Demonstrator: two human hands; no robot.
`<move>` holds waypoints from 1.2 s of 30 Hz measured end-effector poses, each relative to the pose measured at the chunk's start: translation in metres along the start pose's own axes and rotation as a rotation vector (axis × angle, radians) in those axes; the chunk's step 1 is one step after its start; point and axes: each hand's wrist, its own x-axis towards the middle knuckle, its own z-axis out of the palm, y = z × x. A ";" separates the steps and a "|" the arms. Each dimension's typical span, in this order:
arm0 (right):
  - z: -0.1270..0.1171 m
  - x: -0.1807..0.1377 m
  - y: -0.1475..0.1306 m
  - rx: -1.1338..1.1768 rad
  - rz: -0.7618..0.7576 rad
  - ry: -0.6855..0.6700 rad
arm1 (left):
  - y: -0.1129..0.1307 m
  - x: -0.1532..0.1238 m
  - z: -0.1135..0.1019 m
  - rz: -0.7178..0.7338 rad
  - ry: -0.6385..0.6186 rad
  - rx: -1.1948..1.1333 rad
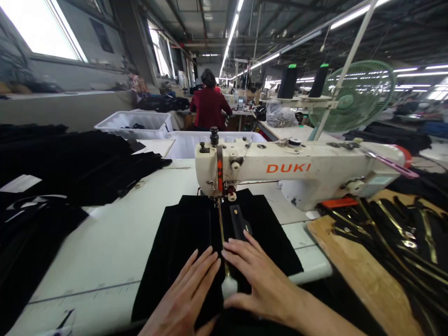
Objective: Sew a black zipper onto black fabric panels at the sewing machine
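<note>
A black velvet-like fabric piece [182, 242] lies on the white sewing table [115, 242] under the head of a cream DUKI sewing machine [290, 170]. My left hand [191, 291] lies flat on the fabric, fingers together, pointing at the needle area [220, 205]. My right hand [259, 275] rests flat on the fabric just right of the seam line, fingertips near a small black guide piece [240, 221]. A thin gold-coloured strip [221, 228] runs from the presser foot towards my hands. Neither hand grips anything.
Stacks of black fabric [80, 163] cover the table's left side. A wooden board [364, 275] with black and gold zippers [402, 233] lies right. White bins [135, 123] stand behind. Thread cones [289, 80] and a green fan [360, 95] rise behind the machine. A person in red [210, 105] sits further back.
</note>
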 end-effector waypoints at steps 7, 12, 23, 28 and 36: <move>0.001 -0.003 0.007 -0.064 -0.085 -0.022 | -0.023 0.001 -0.007 -0.151 -0.057 -0.225; -0.025 0.009 0.005 -0.191 -0.182 -0.051 | -0.022 0.005 -0.019 -0.198 -0.087 -0.309; 0.007 -0.006 -0.015 -0.518 -0.242 -0.009 | 0.001 -0.001 0.005 0.146 -0.024 0.109; 0.004 -0.004 -0.015 -0.394 -0.197 0.031 | 0.005 0.001 0.004 0.186 -0.045 0.239; 0.019 0.002 -0.008 0.030 -0.003 0.267 | 0.002 -0.001 0.010 0.210 -0.073 0.256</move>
